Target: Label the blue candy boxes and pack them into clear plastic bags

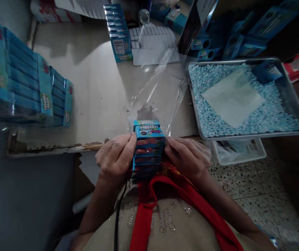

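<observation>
A row of small blue candy boxes [147, 150] marked "Caramelo Macizo" sits at the table's front edge, close against my body. Clear plastic film [162, 94] surrounds the row and stretches loosely away over the table. My left hand [118, 153] is closed at the row's left side, fingers pinched on the film and touching the boxes. On the opposite side, my right hand [187, 155] pinches the film beside the top boxes. The fingertips of both hands are partly hidden against the boxes.
Wrapped stacks of blue boxes [23, 76] stand at left. Farther back are another row of boxes [118, 35] and white cartons [154, 45]. At right, a metal tray [243, 135] holds pale blue candies and a paper sheet [233, 99], above a white bin [239, 158].
</observation>
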Available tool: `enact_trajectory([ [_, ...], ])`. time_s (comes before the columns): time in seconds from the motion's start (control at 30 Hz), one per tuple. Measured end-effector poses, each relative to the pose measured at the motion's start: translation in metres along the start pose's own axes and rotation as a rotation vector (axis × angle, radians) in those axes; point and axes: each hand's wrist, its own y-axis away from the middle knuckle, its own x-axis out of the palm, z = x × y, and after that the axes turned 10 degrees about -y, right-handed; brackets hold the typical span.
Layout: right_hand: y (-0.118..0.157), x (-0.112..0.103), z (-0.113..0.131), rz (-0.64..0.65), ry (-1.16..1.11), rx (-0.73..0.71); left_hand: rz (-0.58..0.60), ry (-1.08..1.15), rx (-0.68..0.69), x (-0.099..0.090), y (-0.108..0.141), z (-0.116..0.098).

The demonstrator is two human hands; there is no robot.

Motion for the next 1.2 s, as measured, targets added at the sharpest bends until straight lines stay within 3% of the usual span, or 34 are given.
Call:
enact_trajectory([
  [0.1,0.016,0.006,-0.010,0.052,-0.025,-0.023,-0.022,0.017,0.082,0.003,0.019,0.008],
  [0.2,0.027,0.015,-0.018,0.088,-0.065,-0.019,-0.078,0.003,0.091,0.021,0.036,0.012],
  [0.27,0.030,0.022,-0.022,0.073,-0.090,-0.022,-0.143,-0.019,-0.041,0.040,0.043,0.011],
  [0.33,0.030,0.026,-0.024,0.030,-0.101,-0.041,-0.205,0.012,-0.257,0.061,0.043,0.010],
  [0.43,0.027,0.029,-0.024,0.008,-0.111,-0.051,-0.124,0.084,-0.423,0.078,0.036,0.010],
  [0.53,0.025,0.031,-0.023,-0.004,-0.123,-0.037,0.085,0.042,-0.380,0.077,0.029,0.014],
  [0.63,0.026,0.034,-0.024,-0.005,-0.125,-0.023,0.208,-0.008,-0.346,0.069,0.027,0.018],
  [0.93,0.027,0.036,-0.024,0.014,-0.120,-0.033,0.170,0.016,-0.368,0.077,0.023,0.025],
  [1.1,0.025,0.035,-0.023,0.013,-0.158,-0.024,0.308,-0.036,-0.139,0.075,0.026,0.036],
  [1.2,0.026,0.035,-0.023,0.032,-0.159,-0.013,0.324,-0.003,-0.057,0.068,0.030,0.040],
])
